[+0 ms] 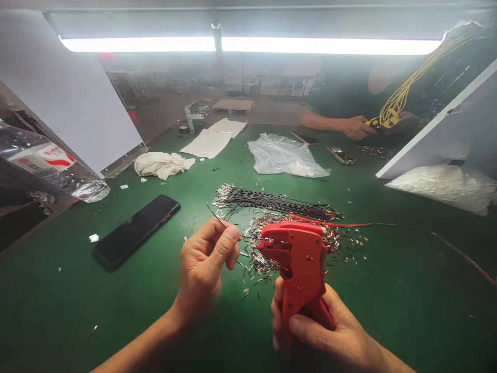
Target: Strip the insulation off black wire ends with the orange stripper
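Pinched between the thumb and fingers of my left hand is a thin black wire. One end of it reaches the jaws of a red and orange wire stripper; whether the jaws grip it I cannot tell. My right hand is wrapped around the stripper's handles, holding it upright. Behind the tool lies a bundle of black wires with bright ends at the left. Beneath and around the stripper spreads a heap of cut insulation and wire scraps.
A black phone lies at left, near a tilted plastic bottle. Farther back are a crumpled cloth, paper and a clear plastic bag. A red cable runs rightward. Across the table, a person's hand is near yellow wires.
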The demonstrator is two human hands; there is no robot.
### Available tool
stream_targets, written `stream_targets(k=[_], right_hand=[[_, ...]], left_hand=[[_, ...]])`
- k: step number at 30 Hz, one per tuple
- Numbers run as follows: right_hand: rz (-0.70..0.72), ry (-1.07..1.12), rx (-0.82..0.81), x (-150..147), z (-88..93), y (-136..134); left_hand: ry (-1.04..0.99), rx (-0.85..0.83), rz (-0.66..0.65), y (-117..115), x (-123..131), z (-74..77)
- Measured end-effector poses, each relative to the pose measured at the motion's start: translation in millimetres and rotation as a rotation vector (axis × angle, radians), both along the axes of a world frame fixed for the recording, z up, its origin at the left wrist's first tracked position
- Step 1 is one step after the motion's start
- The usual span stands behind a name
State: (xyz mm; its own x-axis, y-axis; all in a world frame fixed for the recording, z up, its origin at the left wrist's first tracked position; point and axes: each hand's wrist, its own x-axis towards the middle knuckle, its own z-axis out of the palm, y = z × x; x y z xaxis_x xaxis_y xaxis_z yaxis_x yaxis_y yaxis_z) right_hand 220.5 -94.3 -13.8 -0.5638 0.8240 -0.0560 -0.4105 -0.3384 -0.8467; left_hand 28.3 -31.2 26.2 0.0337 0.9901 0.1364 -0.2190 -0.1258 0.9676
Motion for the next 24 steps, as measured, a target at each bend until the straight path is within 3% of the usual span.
stream_targets(k=[19, 24], right_hand=[[-0.018, -0.101, 0.02, -2.1, -0.7, -1.2], [0.031, -0.142, 0.025, -2.6, -0.2, -2.5]], left_hand=[[-0.015, -0.089, -0.094, -0.1, -0.4, -3.0], [-0.025, -0.119, -0.134, -1.0, 0.6, -3.4]])
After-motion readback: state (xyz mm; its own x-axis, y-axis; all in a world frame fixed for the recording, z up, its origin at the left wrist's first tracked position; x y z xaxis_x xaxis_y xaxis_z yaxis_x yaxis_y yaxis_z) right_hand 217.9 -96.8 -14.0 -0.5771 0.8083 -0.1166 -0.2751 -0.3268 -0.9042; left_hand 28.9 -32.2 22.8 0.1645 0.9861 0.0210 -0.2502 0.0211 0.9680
